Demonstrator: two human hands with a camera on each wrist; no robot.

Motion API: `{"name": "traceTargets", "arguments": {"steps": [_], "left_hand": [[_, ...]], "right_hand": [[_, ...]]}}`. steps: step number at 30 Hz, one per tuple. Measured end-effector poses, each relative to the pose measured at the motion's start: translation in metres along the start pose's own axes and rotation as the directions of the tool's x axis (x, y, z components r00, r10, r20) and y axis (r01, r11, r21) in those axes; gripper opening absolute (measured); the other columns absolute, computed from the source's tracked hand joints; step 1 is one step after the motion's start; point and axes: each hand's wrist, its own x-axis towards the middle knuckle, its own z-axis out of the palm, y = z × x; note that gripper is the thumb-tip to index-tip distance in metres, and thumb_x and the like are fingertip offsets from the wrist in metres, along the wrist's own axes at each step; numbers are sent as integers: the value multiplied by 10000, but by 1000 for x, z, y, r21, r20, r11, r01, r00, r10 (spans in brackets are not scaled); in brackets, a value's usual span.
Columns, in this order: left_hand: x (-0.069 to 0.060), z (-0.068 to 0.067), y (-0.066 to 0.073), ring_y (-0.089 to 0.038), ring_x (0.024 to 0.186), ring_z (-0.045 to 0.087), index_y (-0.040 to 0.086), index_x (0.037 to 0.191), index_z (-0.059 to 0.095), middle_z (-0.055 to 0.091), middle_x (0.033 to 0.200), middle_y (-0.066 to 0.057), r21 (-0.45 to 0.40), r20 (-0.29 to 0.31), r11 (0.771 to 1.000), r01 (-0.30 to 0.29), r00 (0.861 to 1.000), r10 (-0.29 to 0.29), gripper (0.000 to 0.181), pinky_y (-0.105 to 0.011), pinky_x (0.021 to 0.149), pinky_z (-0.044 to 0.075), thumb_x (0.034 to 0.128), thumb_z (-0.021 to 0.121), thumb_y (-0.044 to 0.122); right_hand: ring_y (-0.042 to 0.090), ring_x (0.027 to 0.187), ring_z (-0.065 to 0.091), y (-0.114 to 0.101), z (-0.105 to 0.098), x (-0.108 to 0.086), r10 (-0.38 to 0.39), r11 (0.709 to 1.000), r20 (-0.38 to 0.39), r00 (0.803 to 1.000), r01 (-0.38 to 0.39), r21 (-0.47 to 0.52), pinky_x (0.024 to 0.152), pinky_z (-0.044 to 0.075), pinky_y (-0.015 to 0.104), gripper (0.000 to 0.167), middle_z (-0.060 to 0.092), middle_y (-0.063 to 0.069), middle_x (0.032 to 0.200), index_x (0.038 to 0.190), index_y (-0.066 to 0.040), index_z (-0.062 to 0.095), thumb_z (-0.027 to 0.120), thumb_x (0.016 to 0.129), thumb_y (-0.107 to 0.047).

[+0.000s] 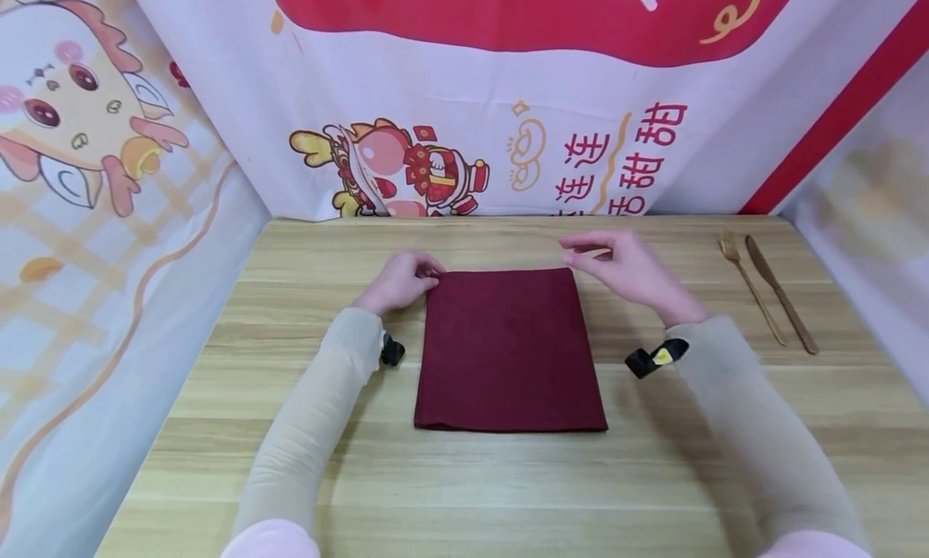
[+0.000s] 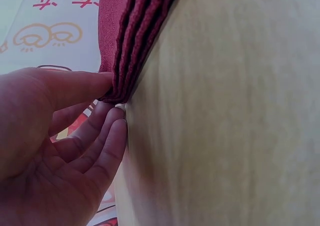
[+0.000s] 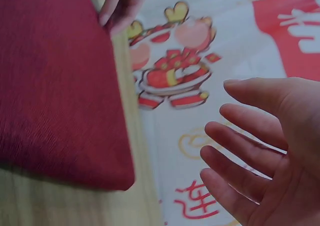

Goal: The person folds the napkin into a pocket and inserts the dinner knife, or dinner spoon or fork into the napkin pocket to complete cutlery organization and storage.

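Note:
A dark red cloth napkin (image 1: 508, 348), folded into a rectangle of several layers, lies flat on the wooden table (image 1: 464, 493). At its far left corner is my left hand (image 1: 404, 281); in the left wrist view the thumb (image 2: 75, 85) and fingertips pinch the stacked layers of the napkin (image 2: 137, 30). My right hand (image 1: 620, 268) hovers just off the far right corner, holding nothing. In the right wrist view that hand (image 3: 265, 141) has its fingers apart and loosely bent, with a gap between it and the napkin (image 3: 60, 95).
A gold fork (image 1: 751, 288) and a gold knife (image 1: 782, 296) lie side by side at the table's right. Behind the far edge hangs a printed white and red cloth (image 1: 493, 139). Another patterned cloth (image 1: 145, 243) hangs along the left side.

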Motion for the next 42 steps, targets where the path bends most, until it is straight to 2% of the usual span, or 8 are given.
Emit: {"name": "traceTargets", "arguments": {"steps": [6,10,16,23,26,32,38,42], "left_hand": [[-1,1,-1,-238,956,618,34,1130,743,699,1050,-98,-5,-8,1000,-15,1000,15,164,-383,870,500,988,669,71],[0,1,-2,-261,1053,626,32,1163,746,708,1129,-119,43,-15,998,-42,999,43,214,-409,941,484,1033,617,142],[-2,-1,0,-292,1127,614,17,1191,727,696,1159,-151,55,18,997,-61,998,60,225,-438,1004,456,1036,572,66],[-3,-2,3,-238,1029,628,57,1099,736,710,1075,-88,-49,8,998,-48,999,49,140,-401,941,478,1006,656,124],[-4,-3,7,-233,1015,611,70,1079,737,705,1063,-75,-34,10,998,-56,998,56,166,-403,943,463,1029,630,186],[-4,-2,14,-215,1026,621,68,1110,768,729,1073,-58,3,79,997,-81,994,81,202,-395,947,467,1039,610,172],[-3,1,15,-202,935,613,75,1093,777,736,1005,-38,-2,110,999,-42,993,42,157,-364,851,479,990,690,156],[-3,2,14,-200,943,610,53,1125,764,738,1029,-49,9,157,999,-41,987,39,192,-361,861,483,976,712,163]], "right_hand": [[278,1209,596,29,13,18,52,999,16,999,-52,4,956,512,452,384,648,107,1333,1328,-72,682,706,983,-237],[322,1246,565,44,24,27,94,995,29,995,-93,-26,1002,475,480,390,627,133,1359,1335,-46,667,700,981,-207],[329,1238,569,62,40,33,82,991,57,995,-75,-111,1039,438,484,364,660,164,1292,1290,-5,683,700,983,-198],[261,1082,627,69,44,33,75,994,42,996,-71,-88,944,478,428,290,718,107,1139,1173,-49,749,747,950,-234],[225,990,628,69,44,33,83,993,33,996,-80,-83,885,477,393,297,729,61,1048,1099,-85,770,760,935,-332],[200,850,588,66,41,31,68,987,51,996,-60,-151,778,456,363,327,718,33,922,978,-103,787,742,932,-423],[207,691,500,69,38,26,39,975,79,996,-21,-222,664,403,347,365,592,9,694,738,-96,697,721,953,-390],[187,622,442,69,33,21,32,972,100,995,-8,-234,608,370,332,458,477,-20,607,645,-110,586,720,949,-425]]}}
